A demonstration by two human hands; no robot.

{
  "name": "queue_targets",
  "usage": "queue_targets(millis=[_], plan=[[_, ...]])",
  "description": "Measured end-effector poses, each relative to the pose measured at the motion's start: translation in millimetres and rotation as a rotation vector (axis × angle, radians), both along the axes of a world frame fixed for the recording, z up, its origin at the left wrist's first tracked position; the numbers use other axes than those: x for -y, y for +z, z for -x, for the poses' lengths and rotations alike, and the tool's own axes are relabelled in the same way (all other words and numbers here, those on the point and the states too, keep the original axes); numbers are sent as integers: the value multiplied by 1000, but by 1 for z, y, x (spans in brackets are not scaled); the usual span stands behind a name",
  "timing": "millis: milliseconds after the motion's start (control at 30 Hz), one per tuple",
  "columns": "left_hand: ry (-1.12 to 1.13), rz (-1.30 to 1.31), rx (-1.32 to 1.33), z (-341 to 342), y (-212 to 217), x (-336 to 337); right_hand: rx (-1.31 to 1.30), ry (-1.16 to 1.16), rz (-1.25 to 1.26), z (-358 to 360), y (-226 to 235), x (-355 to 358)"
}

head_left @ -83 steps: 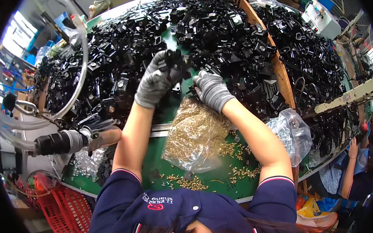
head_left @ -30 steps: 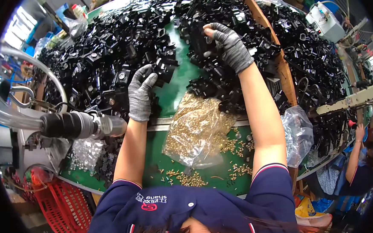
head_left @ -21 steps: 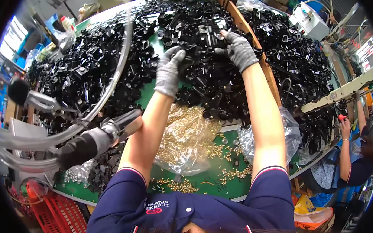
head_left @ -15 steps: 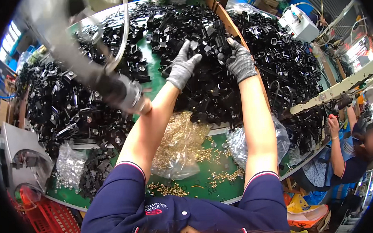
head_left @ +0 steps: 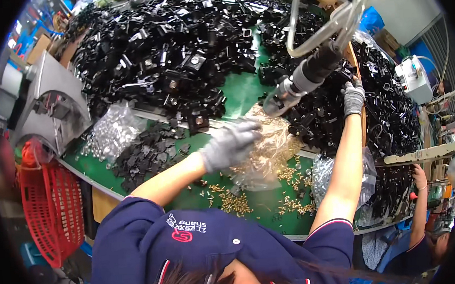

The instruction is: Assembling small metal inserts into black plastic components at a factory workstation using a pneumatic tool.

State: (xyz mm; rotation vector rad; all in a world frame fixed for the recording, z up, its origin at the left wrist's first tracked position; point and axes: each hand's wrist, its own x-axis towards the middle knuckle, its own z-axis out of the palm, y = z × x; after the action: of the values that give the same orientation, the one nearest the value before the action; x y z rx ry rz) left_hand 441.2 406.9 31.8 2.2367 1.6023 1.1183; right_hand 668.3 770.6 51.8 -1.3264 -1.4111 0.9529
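Note:
My left hand, in a grey glove and blurred, hovers with fingers spread over a clear plastic bag of small brass screws on the green table. Stretched far out, my right hand, also gloved, rests with its fingers in the heap of black plastic parts on the right. I cannot make out whether it grips one. Between the hands a powered screwdriver hangs on hoses, tip pointing down-left. A large heap of black parts covers the far table.
Loose brass screws lie near the table's front edge. Nearby are a bag of silvery parts, a second clear bag, a grey machine and a red basket at left. Another person's hand works at right.
My left hand has pulled back from the black heap to the bag of screws. My right hand stays far out on the right heap. The view has swung left, and the screwdriver now hangs right of centre.

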Motion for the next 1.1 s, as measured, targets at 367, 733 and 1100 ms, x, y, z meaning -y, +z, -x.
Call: queue_targets(millis=[367, 733, 1100], plan=[[722, 68, -242, 86, -2, 38, 288, 712, -1, 2, 68, 253], [245, 743, -656, 97, 36, 36, 37, 967, 106, 87, -3, 386], [465, -36, 178, 111, 17, 118, 716, 603, -563, 194, -52, 286]])
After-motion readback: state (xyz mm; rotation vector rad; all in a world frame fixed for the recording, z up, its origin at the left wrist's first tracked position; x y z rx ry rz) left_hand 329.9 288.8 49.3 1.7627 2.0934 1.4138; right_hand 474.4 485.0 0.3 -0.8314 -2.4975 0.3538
